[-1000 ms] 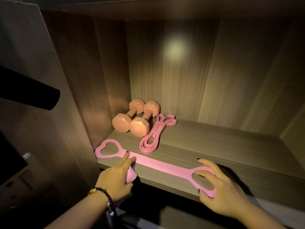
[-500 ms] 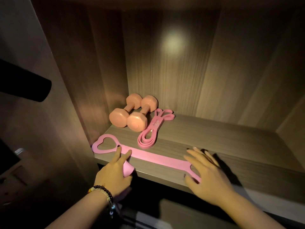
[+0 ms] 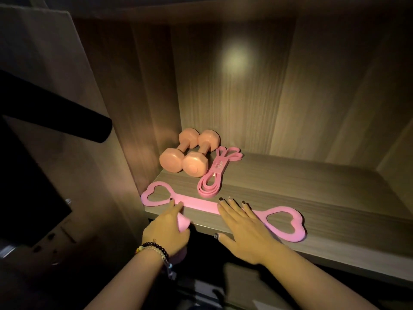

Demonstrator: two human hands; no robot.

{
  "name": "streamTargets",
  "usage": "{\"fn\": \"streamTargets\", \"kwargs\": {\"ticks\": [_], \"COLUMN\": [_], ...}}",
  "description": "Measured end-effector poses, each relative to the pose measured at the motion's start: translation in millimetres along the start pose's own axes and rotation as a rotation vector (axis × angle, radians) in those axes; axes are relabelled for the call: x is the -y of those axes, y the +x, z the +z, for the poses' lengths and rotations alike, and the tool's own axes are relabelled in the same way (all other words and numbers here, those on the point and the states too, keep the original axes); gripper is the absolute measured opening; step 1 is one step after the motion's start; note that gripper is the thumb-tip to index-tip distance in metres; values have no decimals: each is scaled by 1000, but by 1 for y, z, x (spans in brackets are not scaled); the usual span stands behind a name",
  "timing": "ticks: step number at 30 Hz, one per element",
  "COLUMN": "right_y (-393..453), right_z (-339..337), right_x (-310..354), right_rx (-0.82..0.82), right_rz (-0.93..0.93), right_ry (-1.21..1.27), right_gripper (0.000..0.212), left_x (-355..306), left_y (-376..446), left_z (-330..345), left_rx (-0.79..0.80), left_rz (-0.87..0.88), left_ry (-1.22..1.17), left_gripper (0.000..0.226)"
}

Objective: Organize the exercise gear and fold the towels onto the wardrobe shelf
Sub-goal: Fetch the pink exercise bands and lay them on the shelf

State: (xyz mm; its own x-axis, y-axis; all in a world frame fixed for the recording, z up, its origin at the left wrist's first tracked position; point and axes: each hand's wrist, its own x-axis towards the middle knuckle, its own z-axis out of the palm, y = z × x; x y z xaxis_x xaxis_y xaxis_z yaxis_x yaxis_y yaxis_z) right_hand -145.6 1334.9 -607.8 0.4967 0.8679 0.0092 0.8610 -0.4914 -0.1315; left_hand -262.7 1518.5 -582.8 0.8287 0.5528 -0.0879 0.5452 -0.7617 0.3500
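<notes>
A flat pink stretch band [image 3: 196,202] with a heart-shaped loop at each end lies along the front edge of the wooden wardrobe shelf [image 3: 312,193]. My right hand [image 3: 243,229] lies flat on the band's middle, fingers straight. My left hand [image 3: 165,231] touches the band near the left heart loop with its forefinger. Its other fingers curl round a small pink rubbery piece [image 3: 184,223], most of which is hidden. Behind, two peach dumbbells [image 3: 178,155] lie side by side in the back left corner. A coiled pink resistance band [image 3: 213,175] lies just right of them.
The wardrobe's side panel [image 3: 138,108] rises just left of the dumbbells. A dark rod [image 3: 55,113] juts in from the left at head height. The right half of the shelf is bare wood. Below the shelf edge it is dark.
My right hand has slid left from the right heart loop to the band's middle and flattened, uncovering that loop. My left hand has stayed by the left loop.
</notes>
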Motion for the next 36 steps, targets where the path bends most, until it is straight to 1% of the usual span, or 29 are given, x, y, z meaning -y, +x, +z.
{"fn": "streamTargets", "kwargs": {"ticks": [2, 3, 4, 6, 8, 10, 14, 16, 17, 19, 20, 21, 22, 23, 25, 28, 29, 31, 33, 35, 36], "right_y": [-10, -16, -21, -31, -41, -51, -71, -82, -87, -98, -105, -111, -117, -122, -133, -146, -150, -154, -155, -153, -153], "right_z": [-9, -13, -18, -30, -44, -60, -84, -89, -89, -91, -94, -97, -102, -107, -119, -135, -140, -147, -154, -156, -157], "right_x": [10, 16, 24, 40, 57, 71, 87, 92, 92, 92, 92, 91, 88, 85, 76, 63, 60, 52, 43, 30, 24], "right_rx": [-35, -55, -59, -42, -34, -62, -97, -110, -133, -164, -158, -157, -156, -153, -144, -112, -114, -139, -187, -211, -216], "right_rz": [32, 52, 79, 117, 100, 65, 71, 54, 50, 77, 90, 105, 124, 143, 180, 232, 256, 306, 341, 361, 356], "right_ry": [148, 257, 379, 661, 881, 921, 871, 877, 909, 1083, 1164, 1210, 1212, 1212, 1175, 1068, 1054, 1022, 930, 715, 578], "right_gripper": [75, 74, 77, 88, 99, 101, 100, 87, 73, 32, 19, 16, 17, 19, 23, 32, 33, 34, 30, 21, 16], "left_x": [-8, -13, -17, -26, -34, -41, -58, -64, -66, -65, -63, -60, -57, -55, -51, -43, -40, -36, -33, -33, -33], "left_y": [-13, -20, -28, -45, -60, -75, -107, -122, -128, -137, -140, -142, -144, -146, -151, -153, -153, -154, -155, -158, -159], "left_z": [-12, -19, -27, -47, -67, -86, -115, -127, -131, -135, -135, -134, -131, -127, -117, -102, -98, -92, -85, -80, -77], "left_rx": [-155, -208, -249, -291, -284, -272, -171, -97, -54, -21, -35, -50, -44, -3, 141, 302, 365, 472, 518, 527, 506], "left_rz": [-114, -138, -133, -77, -34, -15, 14, 18, 27, 37, 34, 24, 9, -7, -74, -255, -282, -278, -227, -123, -62], "left_ry": [-145, -214, -276, -370, -526, -685, -998, -1196, -1280, -1382, -1404, -1423, -1448, -1476, -1505, -1549, -1542, -1485, -1360, -1172, -1094], "left_gripper": [55, 48, 40, 17, 11, 9, 10, 7, 9, 13, 12, 12, 13, 13, 16, 27, 29, 31, 37, 48, 53]}}
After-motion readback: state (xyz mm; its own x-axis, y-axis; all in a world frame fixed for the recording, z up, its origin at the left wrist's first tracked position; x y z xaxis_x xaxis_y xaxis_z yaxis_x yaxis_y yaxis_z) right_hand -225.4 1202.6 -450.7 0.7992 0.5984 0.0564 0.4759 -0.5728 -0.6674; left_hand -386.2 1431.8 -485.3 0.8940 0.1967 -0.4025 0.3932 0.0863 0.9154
